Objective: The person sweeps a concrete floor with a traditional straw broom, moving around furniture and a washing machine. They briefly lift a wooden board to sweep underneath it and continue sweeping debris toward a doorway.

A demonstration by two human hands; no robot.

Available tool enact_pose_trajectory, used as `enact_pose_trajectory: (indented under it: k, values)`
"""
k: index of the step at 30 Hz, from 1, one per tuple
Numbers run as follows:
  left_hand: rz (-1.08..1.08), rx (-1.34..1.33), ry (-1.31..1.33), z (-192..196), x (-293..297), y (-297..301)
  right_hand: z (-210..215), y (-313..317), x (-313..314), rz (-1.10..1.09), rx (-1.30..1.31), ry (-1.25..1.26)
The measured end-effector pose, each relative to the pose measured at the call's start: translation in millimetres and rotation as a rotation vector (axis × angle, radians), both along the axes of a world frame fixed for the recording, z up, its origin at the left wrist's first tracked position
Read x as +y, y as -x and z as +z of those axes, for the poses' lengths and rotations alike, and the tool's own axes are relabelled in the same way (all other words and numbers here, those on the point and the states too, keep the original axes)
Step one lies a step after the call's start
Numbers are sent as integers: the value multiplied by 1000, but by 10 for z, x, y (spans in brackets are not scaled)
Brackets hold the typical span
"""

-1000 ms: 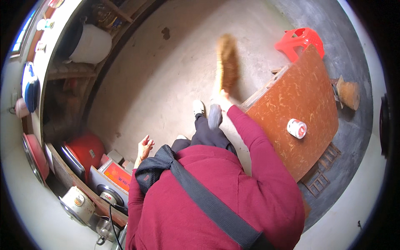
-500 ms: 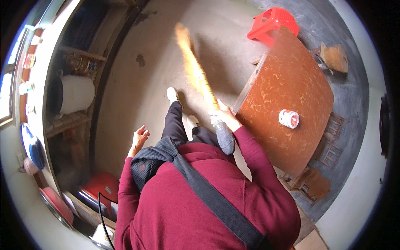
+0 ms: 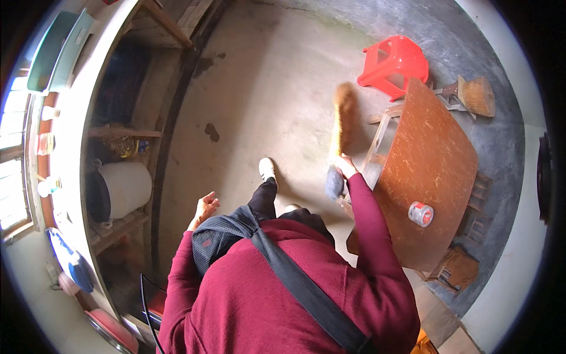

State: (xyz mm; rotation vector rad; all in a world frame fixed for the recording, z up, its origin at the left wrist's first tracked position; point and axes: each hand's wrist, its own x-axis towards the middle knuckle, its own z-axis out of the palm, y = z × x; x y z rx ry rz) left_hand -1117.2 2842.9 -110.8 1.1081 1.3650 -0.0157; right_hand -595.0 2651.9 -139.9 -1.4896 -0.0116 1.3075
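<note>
My right hand [image 3: 344, 165] grips the handle of a straw broom [image 3: 342, 118], whose blurred bristle head reaches over the concrete floor beside the brown wooden table [image 3: 436, 171]. My left hand [image 3: 204, 207] hangs free at my side, fingers loosely apart, holding nothing. One white shoe [image 3: 267, 169] steps forward on the floor. My red sweater and a dark shoulder strap fill the lower part of the view.
A red plastic stool [image 3: 394, 62] stands beyond the table, a small wooden stool [image 3: 471, 94] next to it. A red and white can [image 3: 420, 213] sits on the table. Shelves at the left hold a white bucket [image 3: 122, 189] and jars.
The broom has swung from the left toward the table and the red stool. The view has turned, so the table sits lower right and the shelves show more.
</note>
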Motion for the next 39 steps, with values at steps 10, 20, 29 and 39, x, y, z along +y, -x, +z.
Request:
enact_pose_trajectory:
  k: [10,20,29,39]
  values:
    - [-80,-80,-109,386,1342,-873,1123,-448,875,95,-206,-14]
    - [-106,-21,-116,253,1921,-1137,-400,-1108,1977,-18,-41,-6]
    - [-13,27,-119,141,2234,-2062,1170,-1707,3049,609,40,-1]
    - [220,88,-99,394,1955,-2641,402,-2902,5675,890,-818,-57]
